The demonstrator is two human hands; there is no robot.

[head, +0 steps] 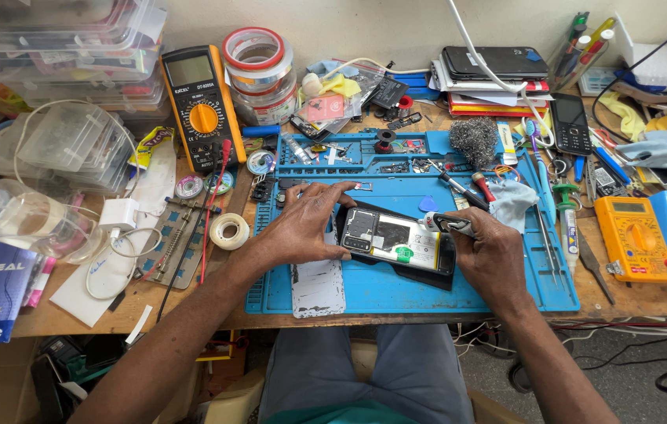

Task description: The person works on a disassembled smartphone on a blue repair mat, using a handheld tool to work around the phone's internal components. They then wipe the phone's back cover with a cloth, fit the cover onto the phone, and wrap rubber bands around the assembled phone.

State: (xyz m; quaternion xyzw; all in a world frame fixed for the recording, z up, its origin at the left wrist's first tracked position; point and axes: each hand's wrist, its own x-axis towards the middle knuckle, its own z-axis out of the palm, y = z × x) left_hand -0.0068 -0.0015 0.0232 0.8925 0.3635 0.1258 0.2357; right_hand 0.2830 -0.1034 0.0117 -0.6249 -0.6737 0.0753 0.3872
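On the cluttered tabletop (74, 310), an orange-and-black multimeter (202, 106) lies at ten o'clock from the blue work mat (396, 294), and a roll of white tape (229, 231) sits just off the mat's nine o'clock edge. The left hand (302, 228), fingers spread, steadies the top end of the opened phone (396, 242) lying at the mat's centre, its insides facing up. At the phone's three o'clock end the right hand (490, 255) pinches a small glue tube (447, 224), its nozzle at the phone's edge.
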